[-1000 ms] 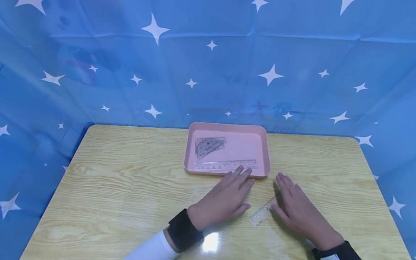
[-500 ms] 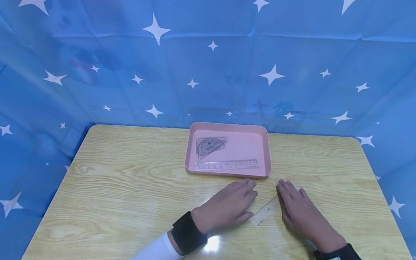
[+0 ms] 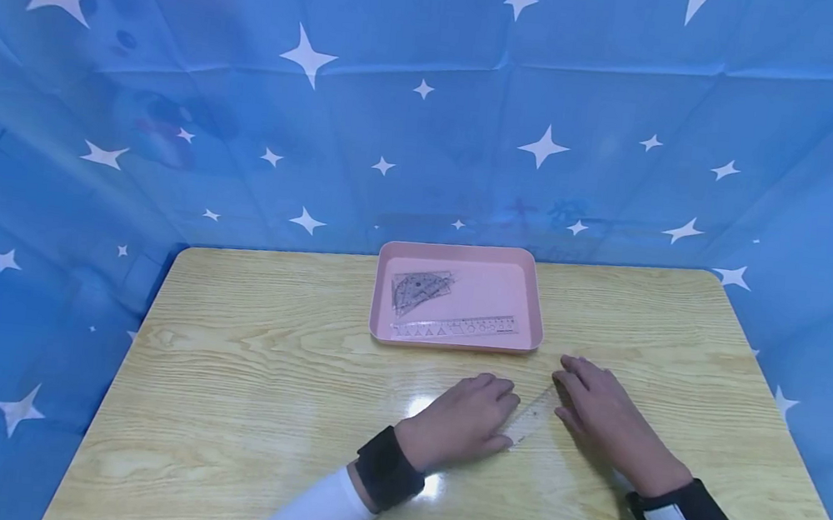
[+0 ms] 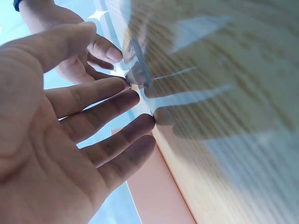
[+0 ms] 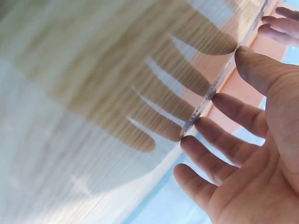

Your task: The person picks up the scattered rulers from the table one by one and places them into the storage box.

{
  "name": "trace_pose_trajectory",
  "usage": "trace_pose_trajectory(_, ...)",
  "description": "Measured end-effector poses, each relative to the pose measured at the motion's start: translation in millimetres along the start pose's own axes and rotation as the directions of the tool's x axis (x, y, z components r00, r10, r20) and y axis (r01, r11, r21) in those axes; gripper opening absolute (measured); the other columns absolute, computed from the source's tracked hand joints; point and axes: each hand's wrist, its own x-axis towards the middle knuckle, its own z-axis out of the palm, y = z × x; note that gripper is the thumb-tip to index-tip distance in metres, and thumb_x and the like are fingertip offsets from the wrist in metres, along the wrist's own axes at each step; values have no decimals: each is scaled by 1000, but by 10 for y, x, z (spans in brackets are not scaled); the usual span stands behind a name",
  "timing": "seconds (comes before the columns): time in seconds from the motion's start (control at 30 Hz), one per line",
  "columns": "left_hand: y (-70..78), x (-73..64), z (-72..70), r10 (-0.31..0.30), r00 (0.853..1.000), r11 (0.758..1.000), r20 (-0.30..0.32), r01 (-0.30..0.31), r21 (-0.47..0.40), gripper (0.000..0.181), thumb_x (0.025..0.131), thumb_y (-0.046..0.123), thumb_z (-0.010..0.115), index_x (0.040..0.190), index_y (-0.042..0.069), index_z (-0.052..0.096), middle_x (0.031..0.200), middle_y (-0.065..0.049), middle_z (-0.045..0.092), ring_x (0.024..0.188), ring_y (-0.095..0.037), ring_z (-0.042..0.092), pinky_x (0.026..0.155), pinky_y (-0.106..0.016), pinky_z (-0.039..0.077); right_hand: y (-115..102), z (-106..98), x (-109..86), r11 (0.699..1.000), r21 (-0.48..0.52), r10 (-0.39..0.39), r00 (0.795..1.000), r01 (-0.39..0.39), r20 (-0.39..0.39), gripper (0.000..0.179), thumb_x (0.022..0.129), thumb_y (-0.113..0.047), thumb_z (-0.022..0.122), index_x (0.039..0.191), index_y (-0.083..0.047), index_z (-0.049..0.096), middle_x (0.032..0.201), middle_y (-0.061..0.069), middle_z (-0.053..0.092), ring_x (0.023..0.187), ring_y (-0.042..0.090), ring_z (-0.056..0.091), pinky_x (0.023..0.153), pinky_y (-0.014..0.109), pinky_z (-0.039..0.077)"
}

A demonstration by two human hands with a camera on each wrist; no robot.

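A short transparent ruler (image 3: pixel 532 416) lies flat and slanted on the table between my two hands. My left hand (image 3: pixel 465 419) is beside its lower end, fingers spread and slightly bent. In the left wrist view, the fingertips (image 4: pixel 147 123) are down at the tabletop, the thumb stands apart, and the ruler (image 4: pixel 142 63) is just beyond. My right hand (image 3: pixel 615 421) is at the upper end. The right wrist view has its thumb and several fingertips touching the ruler (image 5: pixel 201 109), with fingers loosely extended and not wrapped round it.
Behind the hands, a pink tray (image 3: pixel 488 296) stands at the table's far edge. It holds a longer clear ruler (image 3: pixel 455 326) and a stack of clear triangle and protractor pieces (image 3: pixel 419 290). A blue star-patterned cloth (image 3: pixel 369 121) hangs behind the wooden table (image 3: pixel 248 361).
My left hand has drawn back from the tray's front rim to the ruler's lower end. The right hand has shifted slightly at the upper end. The ruler lies nearly where it was.
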Motion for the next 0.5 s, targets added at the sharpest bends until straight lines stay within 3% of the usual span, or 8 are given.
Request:
trace_pose_trajectory(0.17,40,43,42,-3,1000,1000,12,3,1,51,97,48,66,133,12,63,138,-4,63,125,-18,58,109,-30,47,8,5,7,1000,5,-20,999,21,-30,47,85,-18,85,121,5,65,131,26,62,121,42,61,104,56,50)
trace_pose_trajectory(0.5,67,64,86,-1,1000,998,0,1,58,43,98,46,66,124,12,68,124,1,68,109,-16,60,92,-28,52,-13,32,67,999,-33,26,1000,-26,-7,49,87,-29,84,120,3,64,125,23,62,116,39,61,97,54,53)
